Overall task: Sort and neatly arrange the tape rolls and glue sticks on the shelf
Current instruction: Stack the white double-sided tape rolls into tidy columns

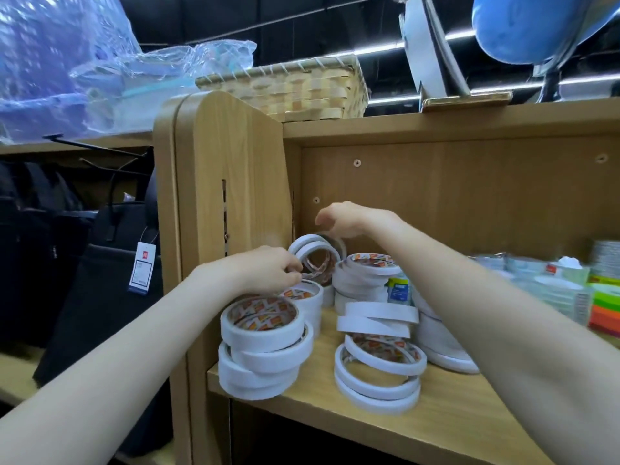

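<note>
Several stacks of white tape rolls stand on the wooden shelf (446, 411): a leaning stack (265, 350) at the front left, a loose stack of thin rolls (379, 360) in the middle, and a taller stack (365, 273) behind. A few rolls (315, 255) stand on edge at the back left corner. My left hand (268, 268) pinches the rim of these upright rolls. My right hand (349, 219) hovers just above them, fingers bent downward, holding nothing that I can see. A glue stick with a blue label (399, 290) shows behind my right forearm.
Packaged stationery and bright sticky notes (604, 303) fill the shelf's right side. The shelf's side panel (231, 182) stands close on the left. Black bags with a price tag (142, 271) hang to the left. A woven basket (295, 88) sits on top.
</note>
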Tool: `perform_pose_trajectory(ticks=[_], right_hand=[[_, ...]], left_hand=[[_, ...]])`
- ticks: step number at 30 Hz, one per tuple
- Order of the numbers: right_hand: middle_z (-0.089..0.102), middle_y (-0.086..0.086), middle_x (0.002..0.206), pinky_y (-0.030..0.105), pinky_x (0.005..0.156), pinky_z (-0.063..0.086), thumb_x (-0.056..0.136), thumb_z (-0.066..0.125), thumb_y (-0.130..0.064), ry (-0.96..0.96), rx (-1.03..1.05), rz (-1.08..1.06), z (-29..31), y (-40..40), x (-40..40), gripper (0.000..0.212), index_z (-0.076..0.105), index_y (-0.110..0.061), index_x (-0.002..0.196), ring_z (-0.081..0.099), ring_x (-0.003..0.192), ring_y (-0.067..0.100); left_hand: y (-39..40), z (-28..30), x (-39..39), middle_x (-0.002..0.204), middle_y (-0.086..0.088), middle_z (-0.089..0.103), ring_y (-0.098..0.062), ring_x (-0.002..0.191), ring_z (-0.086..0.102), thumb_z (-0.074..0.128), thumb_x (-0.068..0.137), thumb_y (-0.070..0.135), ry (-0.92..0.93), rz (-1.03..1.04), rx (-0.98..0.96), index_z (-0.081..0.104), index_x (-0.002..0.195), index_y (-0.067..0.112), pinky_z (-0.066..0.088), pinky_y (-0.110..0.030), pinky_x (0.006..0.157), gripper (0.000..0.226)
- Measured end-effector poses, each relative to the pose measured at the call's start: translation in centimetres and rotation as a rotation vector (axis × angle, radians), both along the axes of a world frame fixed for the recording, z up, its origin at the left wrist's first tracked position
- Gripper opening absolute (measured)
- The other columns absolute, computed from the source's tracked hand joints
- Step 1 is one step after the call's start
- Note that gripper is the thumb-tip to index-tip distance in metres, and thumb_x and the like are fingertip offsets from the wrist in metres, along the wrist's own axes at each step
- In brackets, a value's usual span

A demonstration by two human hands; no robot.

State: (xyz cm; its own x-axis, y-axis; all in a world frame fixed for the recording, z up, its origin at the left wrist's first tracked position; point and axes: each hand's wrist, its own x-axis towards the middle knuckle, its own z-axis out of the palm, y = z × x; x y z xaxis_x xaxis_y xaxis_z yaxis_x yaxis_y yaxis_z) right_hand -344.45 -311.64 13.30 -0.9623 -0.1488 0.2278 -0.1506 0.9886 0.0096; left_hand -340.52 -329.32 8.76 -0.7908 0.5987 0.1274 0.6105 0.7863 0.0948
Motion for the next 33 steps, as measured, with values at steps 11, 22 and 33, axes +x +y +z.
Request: perform_pose_trajectory(ticks=[11,22,33], right_hand=[[0.044,0.015,0.135,0.035,0.094,0.045,0.080,0.070,-0.015,0.014,-0.243,-0.104,-2.1,1.3,-2.7,0.066,0.034,-0.004,0.134,0.047,0.120,0.029],[0.057,0.021,0.123,0.042,0.095,0.050,0.081,0.058,-0.001,-0.227,-0.405,-0.099,-0.8,1.6,-2.2,0.040,0.056,0.001,0.121,0.056,0.112,0.030],[0.055,0.008,0.096,0.022,0.058,0.042,0.087,0.060,-0.009,-0.046,-0.542,-0.081,0.0,1.9,-1.7,0.028,0.061,-0.007,0.115,0.050,0.085,0.019]], left_hand=[[4.3,0.1,-6.9,0.123,-0.016,0.053,-0.030,0.106,0.054,0.055,0.091,0.027,0.097,0.147,0.038,0.036,0.129,0.005,0.046,-0.035,0.081,0.048],[4.5,0.9,-8.3,0.112,-0.005,0.056,-0.022,0.098,0.053,0.069,0.082,0.023,0.099,0.034,0.058,0.046,0.111,0.015,0.045,-0.032,0.082,0.039],[4.6,0.8,-8.2,0.120,-0.003,0.053,-0.020,0.102,0.052,0.069,0.081,0.017,0.085,-0.069,0.070,0.041,0.124,0.020,0.047,-0.034,0.087,0.051]])
